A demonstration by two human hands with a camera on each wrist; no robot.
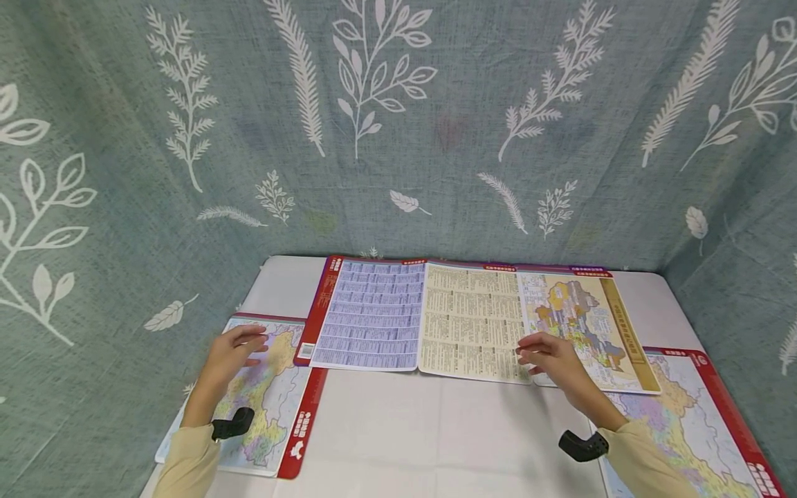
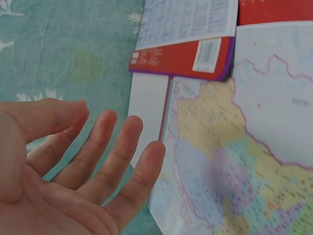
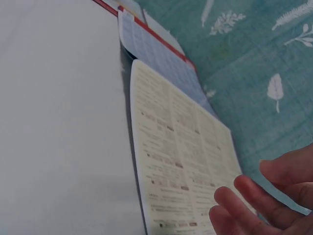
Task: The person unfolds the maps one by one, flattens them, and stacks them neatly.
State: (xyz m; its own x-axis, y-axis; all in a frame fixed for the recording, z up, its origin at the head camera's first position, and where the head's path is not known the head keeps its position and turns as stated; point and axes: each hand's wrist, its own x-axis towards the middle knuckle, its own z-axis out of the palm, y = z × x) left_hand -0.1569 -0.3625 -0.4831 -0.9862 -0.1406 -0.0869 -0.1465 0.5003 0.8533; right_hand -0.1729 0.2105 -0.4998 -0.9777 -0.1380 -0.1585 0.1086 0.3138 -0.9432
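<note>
A long folding map sheet (image 1: 471,321) lies across the back of the table, with a lilac table panel (image 1: 370,315), a cream text panel (image 3: 171,161) and a coloured map panel. My left hand (image 1: 233,353) hovers over a map (image 1: 268,429) with a red edge at the left, its fingers loosely bent and nothing in them. In the left wrist view the same hand (image 2: 93,171) shows spread fingertips and a bare palm. Over the seam between the cream and map panels is my right hand (image 1: 556,360), fingers relaxed, holding nothing.
Another red-edged map (image 1: 691,422) lies at the right, partly under the folding sheet's right end. White table surface (image 1: 429,436) shows in front of the sheet. A green leaf-patterned cloth (image 1: 448,138) hangs behind and along both sides.
</note>
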